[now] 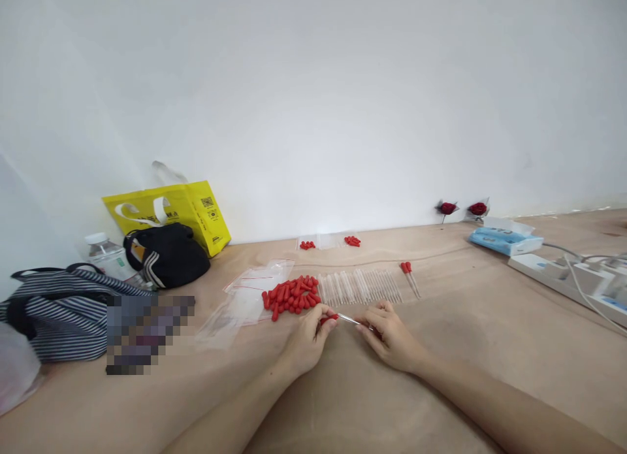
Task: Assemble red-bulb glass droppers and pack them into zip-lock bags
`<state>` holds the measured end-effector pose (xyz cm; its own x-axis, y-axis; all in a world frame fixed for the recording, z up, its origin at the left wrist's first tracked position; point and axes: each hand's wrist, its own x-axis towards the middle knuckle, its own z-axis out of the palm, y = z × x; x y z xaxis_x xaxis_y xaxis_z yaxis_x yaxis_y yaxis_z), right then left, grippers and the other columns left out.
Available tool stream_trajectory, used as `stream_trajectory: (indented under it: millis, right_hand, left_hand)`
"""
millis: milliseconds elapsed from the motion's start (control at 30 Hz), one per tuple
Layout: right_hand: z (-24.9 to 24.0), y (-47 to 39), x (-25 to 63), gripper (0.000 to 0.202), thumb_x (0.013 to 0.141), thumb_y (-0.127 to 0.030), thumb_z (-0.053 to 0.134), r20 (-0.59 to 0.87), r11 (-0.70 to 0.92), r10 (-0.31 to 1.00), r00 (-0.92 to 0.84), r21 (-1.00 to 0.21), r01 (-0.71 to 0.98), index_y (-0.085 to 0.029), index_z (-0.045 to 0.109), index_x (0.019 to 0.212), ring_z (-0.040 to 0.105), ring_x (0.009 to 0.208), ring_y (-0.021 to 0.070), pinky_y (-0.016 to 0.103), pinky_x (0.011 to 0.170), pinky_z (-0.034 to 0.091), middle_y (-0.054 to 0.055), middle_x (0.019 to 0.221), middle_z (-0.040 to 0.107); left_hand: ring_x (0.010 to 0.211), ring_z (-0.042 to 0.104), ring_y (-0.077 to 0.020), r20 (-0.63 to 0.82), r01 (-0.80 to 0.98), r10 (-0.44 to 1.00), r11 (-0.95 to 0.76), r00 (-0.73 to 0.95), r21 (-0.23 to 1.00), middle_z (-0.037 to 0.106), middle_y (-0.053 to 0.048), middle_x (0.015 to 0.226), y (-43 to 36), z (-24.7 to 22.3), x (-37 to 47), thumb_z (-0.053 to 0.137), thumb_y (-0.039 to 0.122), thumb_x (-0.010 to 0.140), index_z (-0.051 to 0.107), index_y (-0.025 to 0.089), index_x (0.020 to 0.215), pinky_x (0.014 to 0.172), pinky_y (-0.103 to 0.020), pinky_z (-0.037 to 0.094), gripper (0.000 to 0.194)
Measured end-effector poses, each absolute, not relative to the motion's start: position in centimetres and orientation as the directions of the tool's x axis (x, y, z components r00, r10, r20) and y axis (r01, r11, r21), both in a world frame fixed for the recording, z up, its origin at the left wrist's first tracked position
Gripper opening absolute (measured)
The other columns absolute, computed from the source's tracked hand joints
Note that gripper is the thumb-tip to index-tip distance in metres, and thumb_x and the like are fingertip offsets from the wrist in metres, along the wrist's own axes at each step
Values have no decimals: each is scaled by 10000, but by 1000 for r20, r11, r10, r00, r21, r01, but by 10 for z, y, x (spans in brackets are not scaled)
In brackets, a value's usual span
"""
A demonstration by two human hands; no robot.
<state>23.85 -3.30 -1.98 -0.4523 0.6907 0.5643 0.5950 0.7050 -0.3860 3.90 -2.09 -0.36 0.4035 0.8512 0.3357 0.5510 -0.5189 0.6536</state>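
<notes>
Between my two hands lies a glass dropper tube (347, 319) with a red rubber bulb (330, 318) at its left end. My left hand (313, 333) is closed around the bulb, and my right hand (386, 330) pinches the tube from the other side. Just beyond my left hand is a heap of red rubber bulbs (291, 295). A row of clear glass tubes (360, 286) lies side by side to the right of the heap. Past the row, two droppers with red bulbs (410, 277) rest on the table.
Clear plastic bags (249, 296) lie left of the heap. More bulbs in a bag (323, 241) are near the wall. At left stand a yellow bag (206, 222), black cap (169, 255), bottle (108, 255) and striped bag (73, 310). Tissues (507, 238) and a power strip (563, 277) sit at right.
</notes>
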Motion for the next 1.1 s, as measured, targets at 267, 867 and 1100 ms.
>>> stream_trajectory:
  millis: [267, 867, 1100]
  right_hand:
    - [-20, -33, 239, 204, 865, -265, 393, 543, 721, 686, -484, -415, 555, -182, 579, 878, 487, 589, 112, 303, 694, 311, 8, 663, 582]
    - [-12, -35, 241, 223, 862, -212, 366, 473, 748, 650, -595, -261, 610, -192, 582, 813, 467, 611, 114, 299, 667, 225, 4, 693, 596]
    - [-17, -34, 235, 239, 869, -207, 336, 475, 747, 650, -593, -258, 613, -185, 555, 776, 480, 629, 118, 286, 652, 224, 8, 697, 596]
  left_hand:
    - [626, 517, -130, 281, 533, 839, -519, 466, 668, 563, 20, 666, -20, -5, 39, 395, 270, 858, 555, 174, 794, 580, -223, 398, 197]
    - [697, 524, -170, 393, 583, 682, -731, 617, 353, 594, -27, 673, -32, 1, 42, 410, 217, 836, 553, 176, 722, 709, -305, 378, 188]
    - [701, 516, -174, 395, 559, 661, -750, 638, 353, 587, -30, 680, -33, 0, 41, 402, 219, 837, 543, 179, 718, 694, -307, 380, 189]
